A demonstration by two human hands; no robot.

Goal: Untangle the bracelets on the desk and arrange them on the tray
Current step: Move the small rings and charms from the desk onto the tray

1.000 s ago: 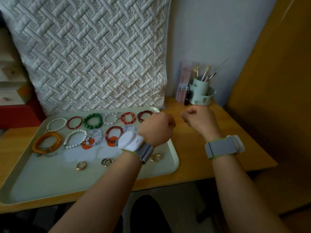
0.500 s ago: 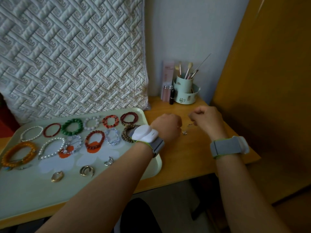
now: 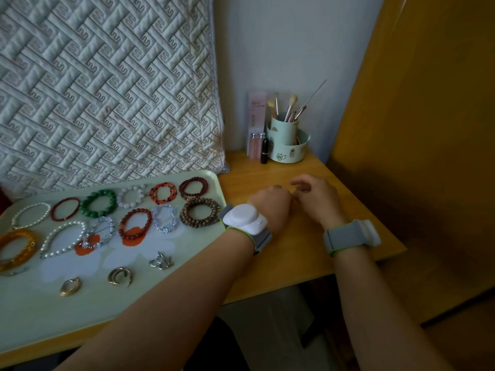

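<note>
Left hand [image 3: 270, 202] and right hand [image 3: 318, 199] nearly touching above yellow wooden counter [image 3: 294, 263], right of pale green plastic tray [image 3: 32, 317] bearing rows of beaded bracelets [image 3: 199, 211]. Left grip curled, contents impossible to tell; right grip loosely spread. Risk of tightening any hidden tangle by tugging.

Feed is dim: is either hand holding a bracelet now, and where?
Cannot tell. Left hand is curled, palm hidden; right hand fingers loosely bent; no bracelet visible.
</note>
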